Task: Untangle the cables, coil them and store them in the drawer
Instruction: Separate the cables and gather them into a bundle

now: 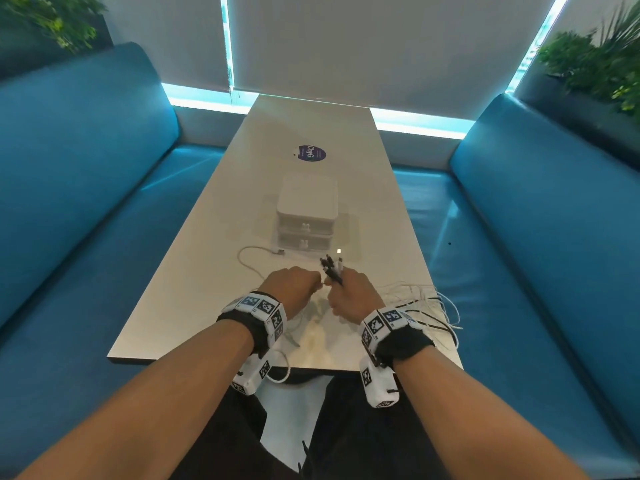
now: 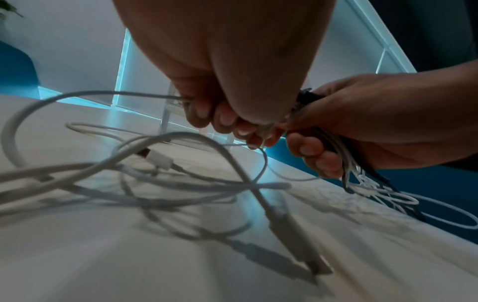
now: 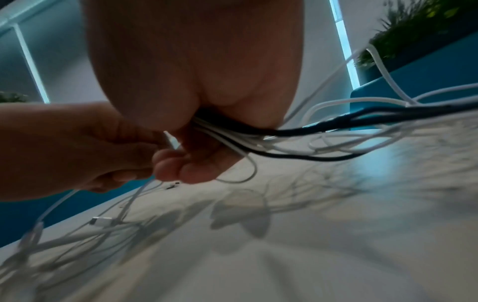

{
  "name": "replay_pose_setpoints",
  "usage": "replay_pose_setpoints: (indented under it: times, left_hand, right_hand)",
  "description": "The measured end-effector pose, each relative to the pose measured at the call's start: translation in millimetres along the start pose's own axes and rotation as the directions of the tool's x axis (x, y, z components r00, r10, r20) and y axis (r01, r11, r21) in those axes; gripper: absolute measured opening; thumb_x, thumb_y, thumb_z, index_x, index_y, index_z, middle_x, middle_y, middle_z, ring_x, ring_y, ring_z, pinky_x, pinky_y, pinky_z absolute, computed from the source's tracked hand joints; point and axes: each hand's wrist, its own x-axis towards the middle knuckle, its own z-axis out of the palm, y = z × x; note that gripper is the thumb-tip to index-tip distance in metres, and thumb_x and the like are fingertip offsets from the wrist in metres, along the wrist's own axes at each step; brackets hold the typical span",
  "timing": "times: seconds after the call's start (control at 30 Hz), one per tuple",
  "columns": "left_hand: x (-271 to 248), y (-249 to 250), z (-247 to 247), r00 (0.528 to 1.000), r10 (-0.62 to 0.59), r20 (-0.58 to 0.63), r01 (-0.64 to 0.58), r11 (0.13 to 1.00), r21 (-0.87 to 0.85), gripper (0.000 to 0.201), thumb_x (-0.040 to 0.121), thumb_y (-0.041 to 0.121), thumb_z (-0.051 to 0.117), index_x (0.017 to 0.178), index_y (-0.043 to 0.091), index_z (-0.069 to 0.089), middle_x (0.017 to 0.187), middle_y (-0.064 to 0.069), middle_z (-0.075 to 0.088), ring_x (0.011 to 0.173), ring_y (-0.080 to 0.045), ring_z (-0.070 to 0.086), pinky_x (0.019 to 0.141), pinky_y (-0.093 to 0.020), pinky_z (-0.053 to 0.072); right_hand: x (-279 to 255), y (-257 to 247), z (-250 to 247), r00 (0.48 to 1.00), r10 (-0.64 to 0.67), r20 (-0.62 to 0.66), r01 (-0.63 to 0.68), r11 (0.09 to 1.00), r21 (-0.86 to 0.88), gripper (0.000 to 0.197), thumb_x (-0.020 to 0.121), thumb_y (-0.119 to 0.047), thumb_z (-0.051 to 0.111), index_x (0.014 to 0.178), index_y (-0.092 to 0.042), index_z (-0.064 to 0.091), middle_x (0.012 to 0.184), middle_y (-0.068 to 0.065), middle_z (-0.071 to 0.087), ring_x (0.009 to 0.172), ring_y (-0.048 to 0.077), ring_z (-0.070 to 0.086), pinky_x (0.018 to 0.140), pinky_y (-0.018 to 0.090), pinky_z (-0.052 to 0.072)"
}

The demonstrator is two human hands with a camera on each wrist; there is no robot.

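We see the right hand (image 1: 353,289) closed in a fist round a bundle of cables (image 3: 258,130), black and white together, with the plug ends (image 1: 330,266) sticking up beyond its knuckles and the long runs trailing out to its right, over the table (image 1: 311,126) edge. The left hand (image 1: 292,284) sits just beside it, knuckles almost touching, its fingers (image 2: 225,120) curled round a white cable (image 2: 103,95); from the wrist view the strand leaves the fist leftwards, though the blur keeps us from telling exactly how many strands it holds. Below and to the left of that hand more white cable lies looped loose on the table, one connector (image 1: 278,252) resting ahead of the hand. Straight ahead of both hands, a little beyond the plug ends, stands the small white drawer unit (image 1: 306,211), its two drawers closed. A round purple sticker (image 1: 310,153) lies further off behind it.
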Motion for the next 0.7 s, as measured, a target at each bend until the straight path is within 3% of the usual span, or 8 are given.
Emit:
replay_pose_setpoints:
  times: [0.07,0.13,0.23,0.37,0.53,0.6,0.7]
  left_hand:
    - [2,1,-1,1.0,-0.011,-0.018,0.011,1.0,-0.008,0.021,0.105,0.027,0.04,0.111,0.018,0.058,0.101,-0.006,0.066,0.086,-0.028,0.063,0.066,-0.036,0.045]
    - [3,-3,-1,0.999,-0.013,-0.03,0.012,0.999,-0.051,0.022,0.106,0.029,0.038,0.106,0.016,0.055,0.098,-0.008,0.065,0.083,-0.029,0.061,0.069,-0.039,0.049]
    - [1,-7,-1,0.999,-0.001,-0.043,-0.003,0.995,-0.104,0.027,0.106,0.032,0.036,0.105,0.013,0.055,0.096,-0.009,0.065,0.082,-0.029,0.061,0.073,-0.043,0.05]
    - [3,-6,1,0.999,-0.012,-0.046,0.005,0.988,-0.156,0.024,0.106,0.03,0.04,0.109,0.015,0.058,0.098,-0.008,0.068,0.082,-0.028,0.064,0.073,-0.04,0.052]
    - [1,-13,4,0.999,-0.01,-0.031,0.005,0.989,-0.145,0.024,0.105,0.032,0.041,0.111,0.018,0.059,0.101,-0.006,0.068,0.086,-0.027,0.065,0.076,-0.04,0.053]
    - [1,-23,4,1.0,-0.017,-0.01,0.016,0.995,-0.096,0.022,0.106,0.032,0.04,0.11,0.02,0.058,0.101,-0.006,0.068,0.087,-0.028,0.064,0.076,-0.041,0.053]
    - [-3,-44,1,0.997,-0.069,0.016,0.071,0.99,-0.12,0.023,0.106,0.033,0.038,0.106,0.021,0.058,0.1,-0.007,0.068,0.087,-0.029,0.063,0.075,-0.039,0.052]
  right_hand:
    - [-2,-2,3,0.999,0.012,0.047,-0.013,1.0,0.021,0.022,0.09,-0.012,0.044,0.1,-0.009,0.063,0.082,0.014,0.072,0.071,0.03,0.069,0.069,0.048,0.06]
    - [1,0,4,1.0,0.007,0.029,-0.008,1.0,0.027,0.024,0.088,-0.014,0.046,0.103,-0.012,0.065,0.085,0.007,0.071,0.079,0.028,0.067,0.079,0.044,0.057]
    - [5,-1,5,0.999,-0.011,-0.042,0.014,0.998,0.064,0.024,0.09,-0.015,0.046,0.105,-0.012,0.065,0.089,0.009,0.07,0.086,0.03,0.065,0.079,0.04,0.053]
    - [5,-3,9,0.998,-0.054,-0.01,0.053,0.995,-0.085,0.023,0.097,-0.015,0.043,0.103,-0.004,0.063,0.101,0.02,0.067,0.095,0.037,0.062,0.078,0.038,0.046]
    - [2,2,11,0.996,-0.075,0.051,0.084,0.976,-0.201,0.021,0.095,-0.016,0.044,0.106,-0.015,0.061,0.104,0.013,0.068,0.095,0.033,0.063,0.083,0.041,0.05]
    - [3,9,9,0.998,-0.034,0.05,0.047,0.953,-0.3,0.023,0.096,-0.019,0.044,0.113,-0.015,0.058,0.108,0.014,0.067,0.098,0.034,0.063,0.086,0.043,0.051]
    - [5,27,1,0.994,0.106,-0.024,-0.107,0.918,-0.381,0.027,0.098,-0.025,0.044,0.12,-0.014,0.054,0.114,0.015,0.063,0.103,0.035,0.062,0.087,0.041,0.051]
